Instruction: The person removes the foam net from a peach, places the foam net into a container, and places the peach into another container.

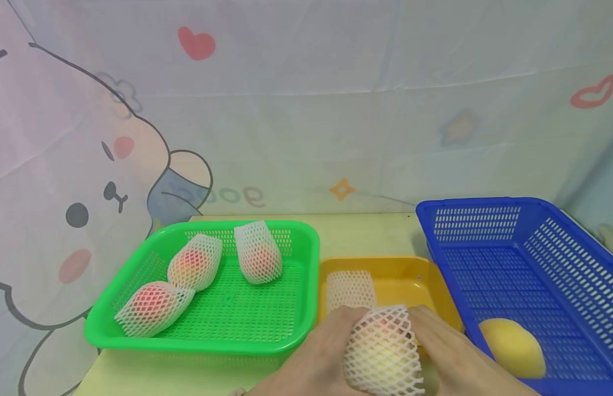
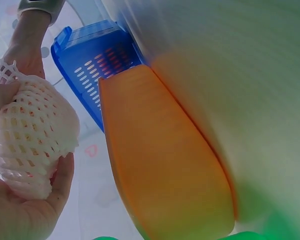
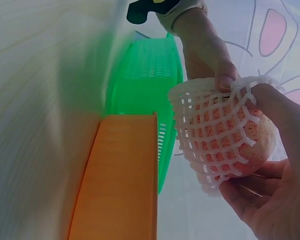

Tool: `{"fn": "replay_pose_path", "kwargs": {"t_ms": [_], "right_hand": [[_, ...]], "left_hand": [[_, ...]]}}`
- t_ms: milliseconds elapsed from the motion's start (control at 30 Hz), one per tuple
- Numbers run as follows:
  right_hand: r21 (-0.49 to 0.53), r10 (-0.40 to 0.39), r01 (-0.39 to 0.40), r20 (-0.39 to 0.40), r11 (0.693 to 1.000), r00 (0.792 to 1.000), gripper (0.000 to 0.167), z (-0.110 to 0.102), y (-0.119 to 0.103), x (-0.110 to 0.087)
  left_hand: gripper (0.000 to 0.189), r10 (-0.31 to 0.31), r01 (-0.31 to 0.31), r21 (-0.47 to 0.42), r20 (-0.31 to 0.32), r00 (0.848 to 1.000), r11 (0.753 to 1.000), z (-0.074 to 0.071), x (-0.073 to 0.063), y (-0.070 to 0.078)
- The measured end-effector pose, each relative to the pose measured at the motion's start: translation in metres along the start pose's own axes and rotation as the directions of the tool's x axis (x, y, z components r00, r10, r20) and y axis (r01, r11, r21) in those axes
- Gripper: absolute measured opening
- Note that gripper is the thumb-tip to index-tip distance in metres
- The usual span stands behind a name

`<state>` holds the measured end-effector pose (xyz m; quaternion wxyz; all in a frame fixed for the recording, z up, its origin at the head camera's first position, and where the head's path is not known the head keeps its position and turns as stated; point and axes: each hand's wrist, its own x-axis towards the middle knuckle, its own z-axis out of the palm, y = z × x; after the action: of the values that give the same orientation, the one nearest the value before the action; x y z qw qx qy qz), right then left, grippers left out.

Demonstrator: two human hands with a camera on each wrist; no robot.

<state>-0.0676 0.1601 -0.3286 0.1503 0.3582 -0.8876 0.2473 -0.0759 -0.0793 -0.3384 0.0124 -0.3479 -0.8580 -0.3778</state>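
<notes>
Low at the front, both hands hold a peach-like red and yellow fruit (image 1: 382, 355) in a white foam net. My left hand (image 1: 322, 356) grips its left side, and in the left wrist view the left thumb and fingers (image 2: 62, 182) curl round the net. On the other side my right hand (image 1: 447, 352) grips it; the right wrist view shows that hand's thumb at the net's rim and fingers beneath, with some bare fruit (image 3: 262, 140) outside the net. Behind the hands, a flat-looking foam net (image 1: 351, 289) lies in the orange tray (image 1: 410, 267).
To the left stands a green basket (image 1: 247, 324) with three netted reddish fruits, one (image 1: 194, 263) near its back. A blue basket (image 1: 484, 275) on the right holds a yellow fruit (image 1: 513, 347) at its near left corner. A printed cloth (image 1: 306, 121) hangs behind the table.
</notes>
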Motion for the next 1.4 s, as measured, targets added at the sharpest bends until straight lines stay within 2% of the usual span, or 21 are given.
{"fn": "replay_pose_path", "kwargs": {"t_ms": [233, 367, 467, 567, 667, 733, 800, 867, 967, 1033, 1100, 1200, 1400], "right_hand": [[0.026, -0.056, 0.056, -0.011, 0.998, 0.998, 0.097, -0.003, 0.004, 0.002], [0.0, -0.031, 0.031, -0.01, 1.0, 0.999, 0.096, -0.004, 0.006, 0.001], [-0.025, -0.056, 0.055, -0.044, 0.998, 0.997, 0.095, -0.003, 0.009, 0.001], [-0.027, -0.126, 0.124, -0.1, 0.992, 0.987, 0.094, -0.001, 0.013, 0.002], [-0.038, -0.132, 0.129, -0.114, 0.991, 0.985, 0.093, -0.001, 0.015, 0.002], [-0.039, -0.087, 0.083, -0.092, 0.996, 0.992, 0.094, -0.003, 0.014, 0.001], [-0.055, -0.039, 0.036, -0.057, 0.998, 0.998, 0.095, -0.006, 0.012, 0.001], [-0.046, 0.022, -0.023, -0.025, 0.999, 0.999, 0.095, -0.009, 0.01, 0.001], [-0.041, 0.057, -0.057, -0.008, 0.998, 0.998, 0.094, -0.011, 0.008, 0.002], [-0.035, 0.089, -0.089, -0.001, 0.995, 0.996, 0.094, -0.013, 0.008, 0.001], [-0.043, 0.114, -0.113, 0.008, 0.993, 0.993, 0.094, -0.015, 0.008, 0.001], [-0.053, 0.169, -0.168, 0.029, 0.984, 0.985, 0.091, -0.018, 0.008, 0.0], [-0.047, 0.212, -0.209, 0.06, 0.977, 0.975, 0.091, -0.02, 0.013, -0.001]], "left_hand": [[0.085, -0.048, 0.048, -0.022, -0.012, 0.999, 0.999, -0.001, 0.0, 0.003], [0.083, -0.083, 0.082, -0.045, -0.026, 0.996, 0.996, -0.002, -0.001, 0.006], [0.082, -0.109, 0.107, -0.07, -0.024, 0.994, 0.992, -0.004, -0.002, 0.008], [0.08, -0.124, 0.121, -0.078, -0.026, 0.992, 0.99, -0.004, -0.002, 0.008], [0.079, -0.112, 0.109, -0.07, -0.035, 0.993, 0.992, -0.003, -0.001, 0.006], [0.078, -0.087, 0.084, -0.054, -0.047, 0.995, 0.995, -0.002, -0.001, 0.004], [0.076, -0.011, 0.011, -0.002, -0.071, 0.997, 1.0, -0.001, 0.0, 0.0], [0.077, 0.077, -0.072, 0.055, -0.099, 0.992, 0.996, 0.0, 0.002, -0.003], [0.077, 0.24, -0.216, 0.159, -0.145, 0.96, 0.963, 0.001, 0.005, -0.009], [0.075, 0.294, -0.263, 0.187, -0.163, 0.942, 0.947, 0.002, 0.007, -0.012], [0.073, 0.332, -0.293, 0.216, -0.176, 0.927, 0.931, 0.002, 0.009, -0.014], [0.069, 0.343, -0.296, 0.242, -0.181, 0.922, 0.924, 0.002, 0.01, -0.015], [0.058, 0.431, -0.356, 0.335, -0.184, 0.883, 0.872, -0.001, 0.01, -0.018]]}}
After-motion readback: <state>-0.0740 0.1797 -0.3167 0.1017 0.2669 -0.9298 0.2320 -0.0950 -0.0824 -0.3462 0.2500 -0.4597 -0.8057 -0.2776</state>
